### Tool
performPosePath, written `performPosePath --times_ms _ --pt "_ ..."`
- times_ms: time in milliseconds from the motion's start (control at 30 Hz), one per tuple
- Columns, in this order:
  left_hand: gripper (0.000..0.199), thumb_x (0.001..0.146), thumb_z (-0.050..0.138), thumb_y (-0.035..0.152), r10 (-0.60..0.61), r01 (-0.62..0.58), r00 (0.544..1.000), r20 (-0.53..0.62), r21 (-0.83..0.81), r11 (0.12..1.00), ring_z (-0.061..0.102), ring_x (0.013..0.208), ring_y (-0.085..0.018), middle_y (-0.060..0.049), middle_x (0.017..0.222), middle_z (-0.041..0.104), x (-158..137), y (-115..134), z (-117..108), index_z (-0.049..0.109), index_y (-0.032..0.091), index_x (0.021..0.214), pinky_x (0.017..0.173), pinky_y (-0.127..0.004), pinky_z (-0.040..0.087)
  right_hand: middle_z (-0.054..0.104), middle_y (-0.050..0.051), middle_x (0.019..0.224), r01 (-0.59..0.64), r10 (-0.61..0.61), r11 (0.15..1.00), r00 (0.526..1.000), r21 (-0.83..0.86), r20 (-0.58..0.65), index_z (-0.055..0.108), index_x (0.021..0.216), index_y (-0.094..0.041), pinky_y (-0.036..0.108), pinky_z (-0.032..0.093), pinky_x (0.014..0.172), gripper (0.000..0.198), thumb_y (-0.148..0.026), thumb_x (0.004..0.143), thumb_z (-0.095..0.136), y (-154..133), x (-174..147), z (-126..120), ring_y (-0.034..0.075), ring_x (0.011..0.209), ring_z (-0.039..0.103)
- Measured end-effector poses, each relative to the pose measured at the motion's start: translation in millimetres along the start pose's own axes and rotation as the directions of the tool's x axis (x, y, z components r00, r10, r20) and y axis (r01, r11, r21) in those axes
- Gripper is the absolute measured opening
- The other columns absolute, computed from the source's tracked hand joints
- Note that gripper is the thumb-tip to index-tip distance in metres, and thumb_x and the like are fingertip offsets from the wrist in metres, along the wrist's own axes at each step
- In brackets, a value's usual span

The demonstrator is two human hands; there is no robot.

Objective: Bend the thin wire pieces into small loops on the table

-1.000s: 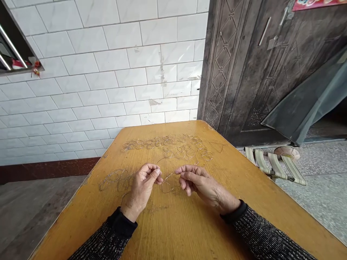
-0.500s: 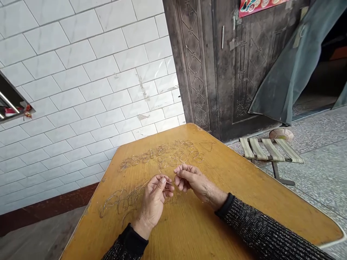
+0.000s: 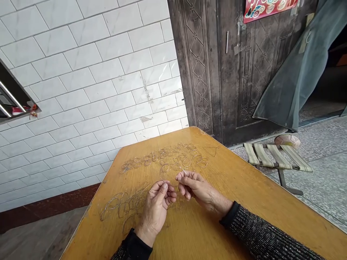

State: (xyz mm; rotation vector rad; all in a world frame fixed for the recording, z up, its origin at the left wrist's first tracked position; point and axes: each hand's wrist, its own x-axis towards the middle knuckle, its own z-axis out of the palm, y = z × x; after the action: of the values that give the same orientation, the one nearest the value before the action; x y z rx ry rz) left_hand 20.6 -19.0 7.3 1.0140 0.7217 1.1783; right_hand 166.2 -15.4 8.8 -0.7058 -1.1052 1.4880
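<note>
A thin wire [image 3: 160,174] runs between my two hands above the wooden table [image 3: 200,231], with part of it arching up in a loose curve. My left hand [image 3: 157,209] pinches it between thumb and forefinger. Just to the right, fingertips of my right hand [image 3: 199,187] are closed on the wire as well. Left of my left hand lies a loose tangle of bent wires [image 3: 123,206]. Beyond both hands, several wires twisted into small rings [image 3: 162,153] lie in rough rows. The wire's ends are too fine to make out.
A bent triangular wire [image 3: 211,150] lies near the table's far right side. White tiled wall [image 3: 103,90] and a dark carved door [image 3: 200,72] stand behind the table. On the right are a folding stool [image 3: 279,156], a round cushion-like object [image 3: 287,141] and a grey curtain [image 3: 287,86].
The view has shifted slightly, so the surroundings sit lower and farther right. My hands have drawn slightly closer in height, and a curve of wire now shows above them.
</note>
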Motion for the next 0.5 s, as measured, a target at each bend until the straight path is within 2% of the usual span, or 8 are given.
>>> performPosePath --times_ms 200,500 --pt "0.02 0.068 0.068 0.027 -0.015 0.014 0.999 -0.032 -0.015 1.0 0.057 0.059 -0.009 0.0 0.067 0.059 0.6 -0.1 -0.8 0.06 0.014 0.081 0.055 -0.02 0.043 0.052 -0.007 0.041 0.002 -0.003 1.0 0.999 -0.01 -0.038 0.049 0.07 -0.016 0.016 0.024 0.033 0.026 -0.04 0.069 0.06 1.2 0.0 0.9 0.003 0.03 0.036" --pt "0.026 0.066 0.07 0.031 -0.048 0.051 0.997 -0.062 0.046 0.998 0.054 0.059 -0.009 0.0 0.071 0.056 0.9 0.6 -8.2 0.061 0.015 0.085 0.054 -0.021 0.042 0.052 -0.007 0.047 0.011 -0.009 0.998 0.999 -0.061 0.032 0.05 0.074 -0.016 0.017 0.025 0.036 0.028 -0.043 0.072 0.06 6.1 -0.4 -2.7 0.003 0.033 0.035"
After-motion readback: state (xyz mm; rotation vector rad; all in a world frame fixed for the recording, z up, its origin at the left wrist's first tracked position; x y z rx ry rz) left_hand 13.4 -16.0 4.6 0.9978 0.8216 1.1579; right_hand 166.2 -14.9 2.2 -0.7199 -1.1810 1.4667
